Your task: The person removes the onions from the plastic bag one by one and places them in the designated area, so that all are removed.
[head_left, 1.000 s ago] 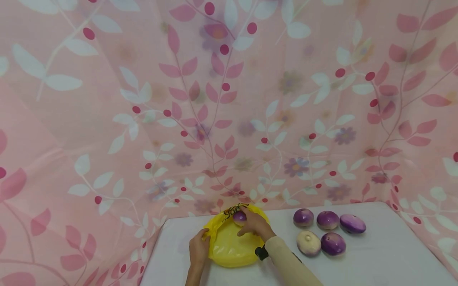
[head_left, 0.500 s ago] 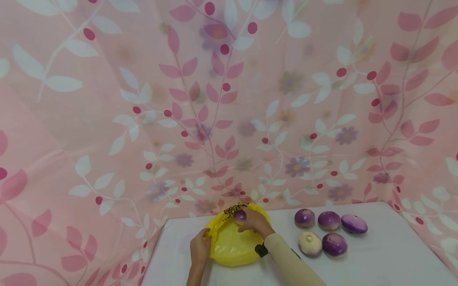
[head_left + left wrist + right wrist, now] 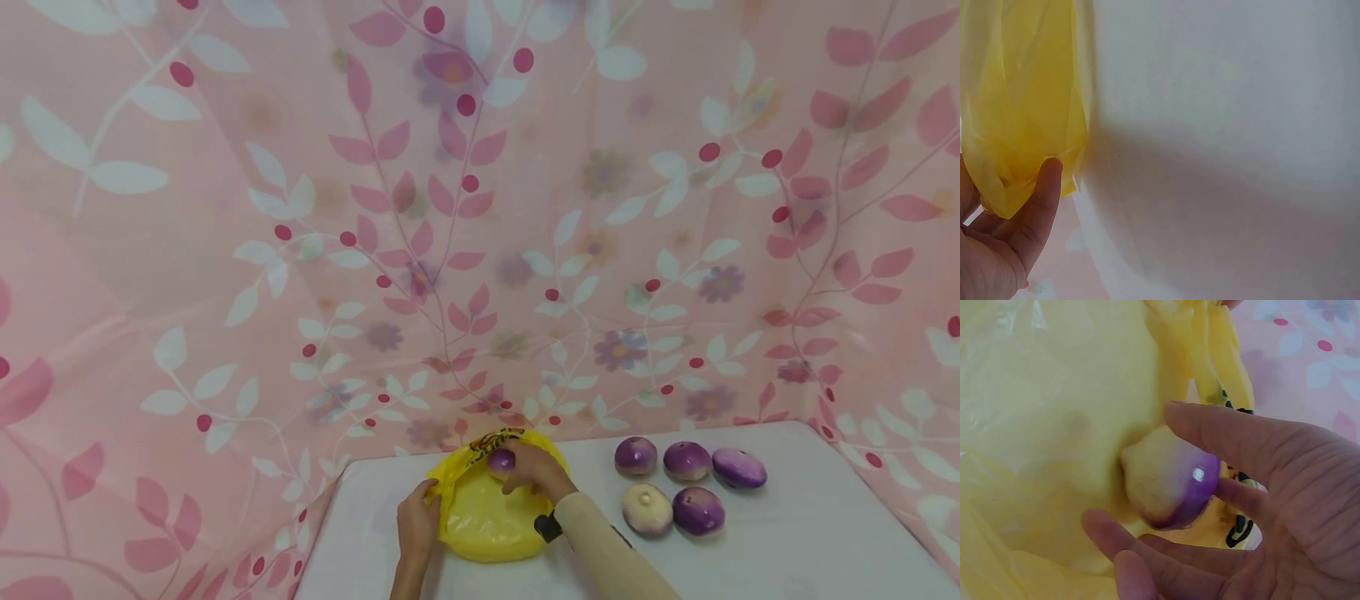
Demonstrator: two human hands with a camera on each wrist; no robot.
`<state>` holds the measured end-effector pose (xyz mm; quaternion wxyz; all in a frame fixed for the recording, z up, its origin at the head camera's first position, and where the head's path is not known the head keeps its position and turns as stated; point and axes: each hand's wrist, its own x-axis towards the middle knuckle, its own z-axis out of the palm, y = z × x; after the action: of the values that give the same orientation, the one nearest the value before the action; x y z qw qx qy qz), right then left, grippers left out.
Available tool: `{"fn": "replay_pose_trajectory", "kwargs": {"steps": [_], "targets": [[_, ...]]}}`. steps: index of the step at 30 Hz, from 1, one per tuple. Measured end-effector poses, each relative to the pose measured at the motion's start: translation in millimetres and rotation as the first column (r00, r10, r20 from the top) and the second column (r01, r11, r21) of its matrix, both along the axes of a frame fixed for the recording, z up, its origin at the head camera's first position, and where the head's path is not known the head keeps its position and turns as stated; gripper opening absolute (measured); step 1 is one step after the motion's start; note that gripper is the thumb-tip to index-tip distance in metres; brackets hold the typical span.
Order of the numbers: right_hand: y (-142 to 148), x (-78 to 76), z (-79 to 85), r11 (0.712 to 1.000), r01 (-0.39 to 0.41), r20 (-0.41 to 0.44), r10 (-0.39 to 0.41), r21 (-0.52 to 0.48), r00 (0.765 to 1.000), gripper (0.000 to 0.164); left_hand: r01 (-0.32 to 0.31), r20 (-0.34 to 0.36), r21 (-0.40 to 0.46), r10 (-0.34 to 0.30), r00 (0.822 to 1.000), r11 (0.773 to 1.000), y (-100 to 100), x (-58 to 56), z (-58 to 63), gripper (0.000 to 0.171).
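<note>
A yellow plastic bag point(image 3: 491, 525) with dark print near its far rim lies with its mouth spread wide. My left hand point(image 3: 417, 521) pinches the bag's left edge; in the left wrist view its fingertips press the yellow film point(image 3: 1035, 94). Over the bag's mouth, my right hand point(image 3: 536, 471) holds a purple-and-white turnip point(image 3: 501, 463). In the right wrist view the thumb and fingers curve around that turnip point(image 3: 1169, 478), and some contact is hidden behind it. The bag's inner wall point(image 3: 1054, 412) lies beyond it.
Several more turnips sit on the white-covered table point(image 3: 795, 542) to the right of the bag, one showing its pale end point(image 3: 647, 510) and another mostly purple point(image 3: 699, 511). A floral pink curtain point(image 3: 480, 250) hangs right behind the table.
The right hand and the turnip have come slightly lower toward the bag's inside. The left hand stays at the bag's edge. The other turnips keep their places.
</note>
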<state>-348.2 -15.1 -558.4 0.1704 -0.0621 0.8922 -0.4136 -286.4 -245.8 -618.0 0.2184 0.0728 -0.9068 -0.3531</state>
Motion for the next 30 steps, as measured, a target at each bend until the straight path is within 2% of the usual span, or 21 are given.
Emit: {"fn": "replay_pose_trajectory", "kwargs": {"steps": [5, 12, 23, 30], "targets": [[2, 4.9, 2.8, 0.999, -0.031, 0.013, 0.032, -0.016, 0.999, 0.069, -0.004, 0.01, 0.002, 0.004, 1.0, 1.0, 1, 0.6, 0.6, 0.025], [3, 12.3, 5.0, 0.997, -0.036, 0.039, 0.039, -0.066, 0.998, 0.064, -0.002, -0.01, -0.004, 0.002, 1.0, 1.0, 2, 1.3, 1.2, 0.026], [3, 21.0, 12.7, 0.999, -0.042, 0.047, 0.041, 0.021, 0.998, 0.058, -0.001, -0.011, -0.019, 0.001, 1.0, 1.0, 1, 0.8, 0.4, 0.025], [-2, 27.7, 4.2, 0.992, -0.098, -0.068, 0.103, 0.079, 0.992, 0.053, 0.0, -0.006, -0.013, -0.001, 1.0, 1.0, 2, 1.9, 0.8, 0.024]]}}
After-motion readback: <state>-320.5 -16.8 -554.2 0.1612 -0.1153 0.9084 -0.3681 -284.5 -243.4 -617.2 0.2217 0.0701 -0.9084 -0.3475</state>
